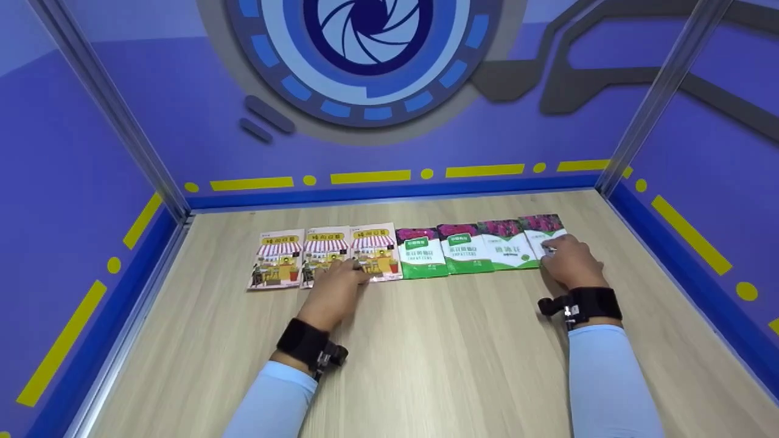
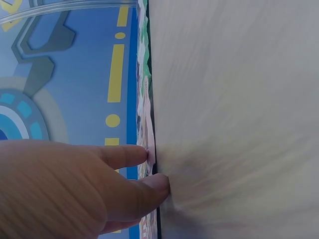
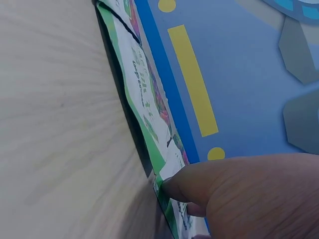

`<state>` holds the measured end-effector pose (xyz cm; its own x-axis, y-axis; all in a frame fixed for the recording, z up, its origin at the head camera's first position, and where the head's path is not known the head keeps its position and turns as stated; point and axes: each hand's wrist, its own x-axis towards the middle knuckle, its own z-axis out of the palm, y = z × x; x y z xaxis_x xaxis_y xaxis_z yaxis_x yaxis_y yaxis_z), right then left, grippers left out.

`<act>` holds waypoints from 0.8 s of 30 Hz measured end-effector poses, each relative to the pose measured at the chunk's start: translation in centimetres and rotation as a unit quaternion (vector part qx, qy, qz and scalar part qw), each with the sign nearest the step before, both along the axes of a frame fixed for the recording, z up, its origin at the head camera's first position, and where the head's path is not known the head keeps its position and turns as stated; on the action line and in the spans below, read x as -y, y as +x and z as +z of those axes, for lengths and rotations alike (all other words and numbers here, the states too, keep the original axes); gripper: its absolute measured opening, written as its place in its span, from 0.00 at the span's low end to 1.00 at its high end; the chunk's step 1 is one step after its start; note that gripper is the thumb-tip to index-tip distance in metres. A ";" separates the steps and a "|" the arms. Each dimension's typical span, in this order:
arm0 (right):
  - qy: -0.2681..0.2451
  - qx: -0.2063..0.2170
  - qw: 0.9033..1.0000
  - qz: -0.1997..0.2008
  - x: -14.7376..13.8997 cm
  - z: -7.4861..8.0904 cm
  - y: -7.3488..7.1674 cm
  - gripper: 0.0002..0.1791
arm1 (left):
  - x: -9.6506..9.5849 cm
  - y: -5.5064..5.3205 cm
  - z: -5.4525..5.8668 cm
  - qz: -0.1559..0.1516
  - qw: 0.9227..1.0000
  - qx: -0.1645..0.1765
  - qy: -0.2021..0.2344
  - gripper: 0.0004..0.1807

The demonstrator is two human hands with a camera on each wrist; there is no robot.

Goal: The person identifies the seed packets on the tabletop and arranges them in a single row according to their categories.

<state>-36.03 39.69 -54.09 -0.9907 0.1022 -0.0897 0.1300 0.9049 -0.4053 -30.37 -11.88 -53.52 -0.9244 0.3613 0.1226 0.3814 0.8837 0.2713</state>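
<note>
A row of flower seed packets lies flat on the table. Three at the left are pink-edged with a striped awning picture, including the leftmost packet (image 1: 275,260). My left hand (image 1: 333,291) lies over the lower edges of the middle and right awning packets (image 1: 375,246), its index finger and thumb at the edge in the left wrist view. Two green-and-white packets (image 1: 421,254) with pink flowers follow, then two paler packets (image 1: 505,246). My right hand (image 1: 572,263) rests on the rightmost packet (image 1: 540,228), its thumb touching the lower edge in the right wrist view; other fingers are partly hidden.
The wood-grain table (image 1: 438,353) runs back to a blue-purple printed wall (image 1: 377,158). Side panels with metal corner posts (image 1: 115,121) stand left and right. Neighbouring packets sit edge to edge, some overlapping slightly.
</note>
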 end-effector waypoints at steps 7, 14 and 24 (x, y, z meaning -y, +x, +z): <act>0.006 -0.001 1.000 0.018 -0.1 -0.1 -0.1 0.31 | 0.0 0.0 0.0 0.002 1.000 0.004 -0.002 0.30; 0.007 0.001 1.000 0.020 -0.1 0.0 0.2 0.31 | 0.0 0.0 -0.1 0.002 1.000 0.012 -0.009 0.37; 0.014 0.013 1.000 0.007 0.1 0.4 0.3 0.31 | -0.2 0.1 0.1 0.002 1.000 0.000 -0.008 0.27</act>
<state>-35.69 39.58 -53.71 -0.9894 0.0907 -0.1134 0.1272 0.9181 -0.3755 -30.26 -11.67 -53.44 -0.9261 0.3591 0.1160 0.3772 0.8895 0.2577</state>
